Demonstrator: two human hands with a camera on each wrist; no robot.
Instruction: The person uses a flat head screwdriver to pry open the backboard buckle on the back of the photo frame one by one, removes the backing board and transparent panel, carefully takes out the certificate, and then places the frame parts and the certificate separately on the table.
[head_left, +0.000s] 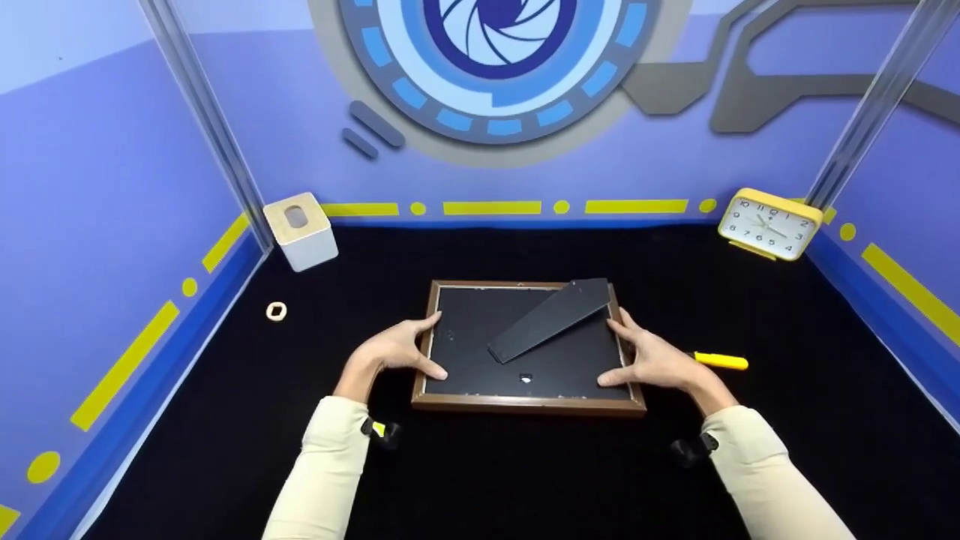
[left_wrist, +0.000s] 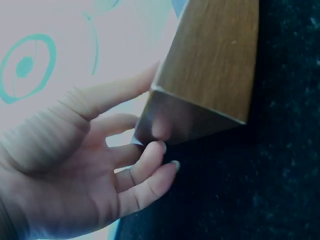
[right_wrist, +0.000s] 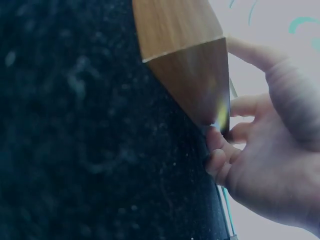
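Note:
A brown wooden picture frame [head_left: 525, 406] lies back side up on the black cloth in the head view. Its black backing carries a tapered easel stand [head_left: 551, 321], slanting from the far right corner toward the middle. At the frame's left side, my left hand [head_left: 394, 349] grips the edge, thumb over the near part of the backing. My right hand [head_left: 654, 361] holds the opposite edge in the same way. Both wrist views show curled fingers at the frame's wooden sides [left_wrist: 210, 60], [right_wrist: 180, 30]; some fingertips are hidden behind the wood.
Right of the right hand lies a yellow-handled tool [head_left: 721, 361], partly hidden by the wrist. A white tissue box [head_left: 309, 247] with a wooden top stands back left, a small pale ring [head_left: 276, 311] before it. A yellow alarm clock [head_left: 771, 225] stands back right. Printed walls enclose the table.

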